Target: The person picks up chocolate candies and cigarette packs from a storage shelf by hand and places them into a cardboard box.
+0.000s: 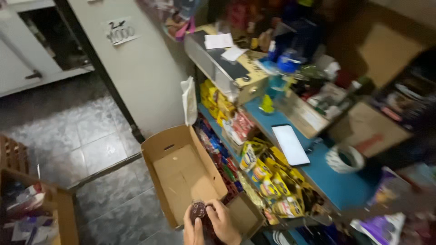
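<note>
Brown corrugated cardboard forms the open, shallow box [181, 174] that stands on the grey tiled floor [91, 136] at the foot of a blue-topped counter [336, 183]; its inside is bare. At the box's near corner, low in the view, both of the person's hands close around a small dark, reddish-brown rounded packet [198, 210]. The left hand [193, 231] cups the packet from the left and below, while the right hand [223, 222] wraps it from the right with fingers curled over the top. The packet sits just above the box's front rim, held between the two palms; what it contains cannot be told.

Beside the box, the counter's front shelves carry rows of yellow snack bags [272, 179] and, farther up, red and white packets [240, 124]. On the blue counter top lie a flat phone with a pale lit screen [290, 144] and a white roll of tape [345, 159], well apart from the hands. A grey metal case with white paper slips on it [222, 59] stands at the counter's far end. At the left edge, a second brown cardboard box holding mixed wrappers [36, 213] rests on the floor. A pale door with a handwritten paper note [120, 31] closes the background.
</note>
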